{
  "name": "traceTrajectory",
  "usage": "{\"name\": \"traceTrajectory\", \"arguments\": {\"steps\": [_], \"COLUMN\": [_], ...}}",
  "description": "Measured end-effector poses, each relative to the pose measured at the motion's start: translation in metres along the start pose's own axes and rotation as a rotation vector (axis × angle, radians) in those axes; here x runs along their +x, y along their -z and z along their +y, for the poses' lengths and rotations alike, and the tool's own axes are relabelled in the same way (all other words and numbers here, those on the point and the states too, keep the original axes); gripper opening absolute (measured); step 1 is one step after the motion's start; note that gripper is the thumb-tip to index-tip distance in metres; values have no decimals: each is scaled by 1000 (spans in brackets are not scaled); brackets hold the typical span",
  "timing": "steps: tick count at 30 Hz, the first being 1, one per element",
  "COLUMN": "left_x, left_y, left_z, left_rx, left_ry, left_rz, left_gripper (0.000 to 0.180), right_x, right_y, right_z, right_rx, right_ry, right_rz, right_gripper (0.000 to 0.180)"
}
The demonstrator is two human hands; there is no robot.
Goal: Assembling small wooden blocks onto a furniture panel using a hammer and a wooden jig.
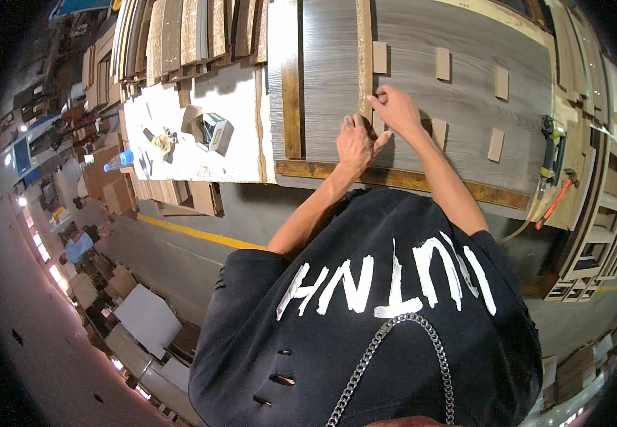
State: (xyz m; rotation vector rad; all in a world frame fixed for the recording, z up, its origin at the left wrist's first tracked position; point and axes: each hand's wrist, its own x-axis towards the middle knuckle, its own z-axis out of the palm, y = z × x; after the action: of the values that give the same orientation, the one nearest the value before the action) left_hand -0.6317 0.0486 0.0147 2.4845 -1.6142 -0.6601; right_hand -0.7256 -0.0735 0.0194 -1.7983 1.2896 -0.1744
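A large grey wood-grain panel point(458, 107) lies in front of me. On it, a narrow chipboard strip point(364, 57) stands on edge and runs away from me. My left hand point(355, 147) rests at the strip's near end, its fingers against the strip and its thumb spread to the right. Just beyond, my right hand point(396, 110) is closed beside the strip, fingertips close to its edge; what they pinch, if anything, is too small to see. A small pale block point(379, 57) sits against the strip farther up. Another block point(377, 124) is partly hidden between my hands.
Several more small blocks, including one block point(443, 64), lie on the panel. Brown wooden bars point(293, 107) edge it. At right are a nail gun point(550, 153) and an orange-handled hammer point(559, 199). An open box point(208, 133) stands left, near stacked boards point(194, 32).
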Motion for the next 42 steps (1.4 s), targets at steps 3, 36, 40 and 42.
{"name": "traceTrajectory", "arguments": {"steps": [3,36,40,42], "left_x": [-1,60,60,63], "left_y": [3,45,46,50], "left_z": [-6,-23,-23,-18], "left_rx": [-67,-482,-354,-325], "left_ry": [-24,366,301,311], "left_rz": [-46,-657,-662,-683], "left_gripper": [91,37,35,36], "right_x": [27,-90,-91,-91], "right_y": [-8,-64,-67,-66], "right_z": [0,35,38,38], "right_rx": [-163,520,507,446], "right_ry": [-70,-208,-156,-113], "right_rz": [-109,239,292,292], "right_gripper": [39,45,44,47]}}
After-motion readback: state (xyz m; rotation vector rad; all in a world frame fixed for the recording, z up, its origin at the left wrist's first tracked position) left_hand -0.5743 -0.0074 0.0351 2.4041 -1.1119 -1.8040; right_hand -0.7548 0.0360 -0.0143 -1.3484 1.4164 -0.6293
